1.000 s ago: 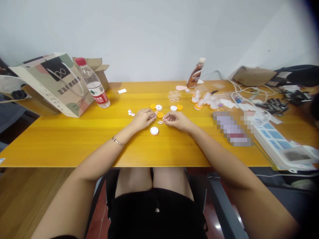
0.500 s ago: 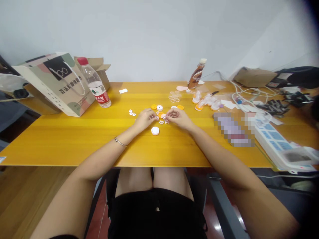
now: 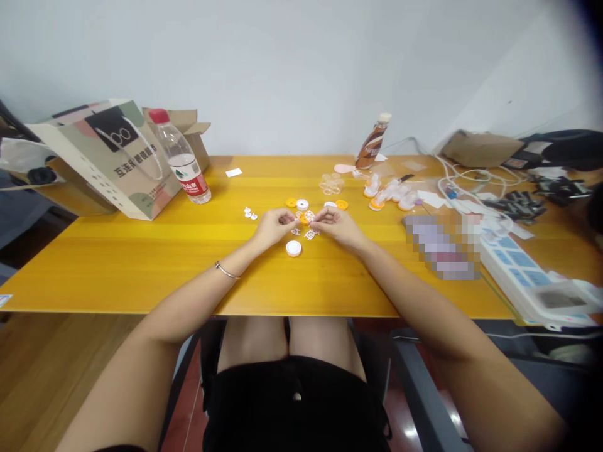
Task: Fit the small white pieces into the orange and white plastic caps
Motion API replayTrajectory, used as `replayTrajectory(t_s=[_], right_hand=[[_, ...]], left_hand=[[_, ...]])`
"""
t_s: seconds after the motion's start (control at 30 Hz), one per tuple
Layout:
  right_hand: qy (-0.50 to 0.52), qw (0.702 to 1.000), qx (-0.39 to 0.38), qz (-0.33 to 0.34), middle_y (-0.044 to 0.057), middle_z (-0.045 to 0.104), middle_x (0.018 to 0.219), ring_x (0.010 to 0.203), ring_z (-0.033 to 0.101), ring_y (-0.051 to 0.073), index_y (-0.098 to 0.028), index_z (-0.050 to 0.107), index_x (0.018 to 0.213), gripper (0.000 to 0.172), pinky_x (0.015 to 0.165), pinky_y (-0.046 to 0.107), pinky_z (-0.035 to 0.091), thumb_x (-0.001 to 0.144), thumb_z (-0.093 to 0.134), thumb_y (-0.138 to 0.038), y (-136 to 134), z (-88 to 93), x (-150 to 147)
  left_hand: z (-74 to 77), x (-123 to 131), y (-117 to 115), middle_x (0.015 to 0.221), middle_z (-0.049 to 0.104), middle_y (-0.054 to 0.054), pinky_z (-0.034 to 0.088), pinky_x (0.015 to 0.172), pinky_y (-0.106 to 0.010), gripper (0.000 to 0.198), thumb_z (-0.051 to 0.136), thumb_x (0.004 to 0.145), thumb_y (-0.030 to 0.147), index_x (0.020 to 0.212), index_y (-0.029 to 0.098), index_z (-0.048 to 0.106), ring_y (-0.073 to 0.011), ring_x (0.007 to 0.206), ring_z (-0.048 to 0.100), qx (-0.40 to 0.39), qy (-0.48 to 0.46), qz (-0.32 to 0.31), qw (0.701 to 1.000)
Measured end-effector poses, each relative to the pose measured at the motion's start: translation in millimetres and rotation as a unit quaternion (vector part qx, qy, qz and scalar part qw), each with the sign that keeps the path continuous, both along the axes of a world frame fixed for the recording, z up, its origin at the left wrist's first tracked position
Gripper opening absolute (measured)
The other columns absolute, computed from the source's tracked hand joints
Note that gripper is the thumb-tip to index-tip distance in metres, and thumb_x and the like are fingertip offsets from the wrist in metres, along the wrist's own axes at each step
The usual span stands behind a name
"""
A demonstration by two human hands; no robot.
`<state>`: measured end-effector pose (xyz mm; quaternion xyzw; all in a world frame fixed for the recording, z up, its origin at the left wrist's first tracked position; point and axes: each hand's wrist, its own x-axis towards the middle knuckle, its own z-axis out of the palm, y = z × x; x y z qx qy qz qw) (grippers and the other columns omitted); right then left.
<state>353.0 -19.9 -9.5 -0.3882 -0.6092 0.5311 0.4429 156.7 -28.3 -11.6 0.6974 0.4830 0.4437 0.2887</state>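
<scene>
My left hand is closed in a pinch, its fingertips at the left edge of a small orange round piece. From the other side my right hand pinches at a white openwork piece beside the orange one; its fingers partly cover the contact. Two more cut-out shapes, a white lattice piece and a smaller white openwork piece, show just below. Nearer me lies a round white cap-like part with an orange underside. Behind the hands are an orange disc and a white ring-shaped disc.
Small white parts lie left of my hands. A water bottle and paper bag stand at left. Farther right are a coffee bottle, clear flower-shaped plastic, white cables and a white power strip.
My fingertips have shifted slightly around the orange piece, showing more of it. The white openwork pieces below now sit farther apart. The rest of the table looks the same.
</scene>
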Motion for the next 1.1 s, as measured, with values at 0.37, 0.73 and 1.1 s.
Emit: replayTrajectory(t_s=[0.37,0.73,1.1], right_hand=[[0.104,0.987,-0.114,0.044,0.000,0.069,0.074,0.067,0.063,0.011,-0.017,0.065,0.090,0.042,0.074,0.029,0.049,0.053,0.082,-0.028,-11,-2.1,-17],[0.071,0.994,-0.081,0.026,-0.002,0.067,0.069,0.065,0.061,0.011,-0.019,0.063,0.085,0.037,0.069,0.028,0.048,0.053,0.081,-0.024,-11,-5.6,-20],[0.064,0.994,-0.089,0.015,0.000,0.068,0.072,0.067,0.062,0.011,-0.019,0.059,0.085,0.037,0.072,0.028,0.049,0.057,0.080,-0.032,-13,-8.8,-24]], left_hand=[[3.6,4,-6,0.072,0.068,-0.004,0.047,0.067,-0.024,0.026,0.068,0.071,0.037,0.076,0.012,0.062,-0.0107,0.064,0.061,-0.057,-0.177,-0.070,0.980],[6.5,-3,-10,0.072,0.069,-0.003,0.043,0.062,-0.024,0.013,0.062,0.076,0.026,0.074,0.014,0.067,-0.0122,0.063,0.058,-0.012,0.085,-0.037,0.996],[14.1,-2,-20,0.068,0.068,-0.004,0.041,0.065,-0.024,0.020,0.055,0.082,0.025,0.072,0.018,0.070,-0.0147,0.065,0.057,0.039,0.179,-0.028,0.983]])
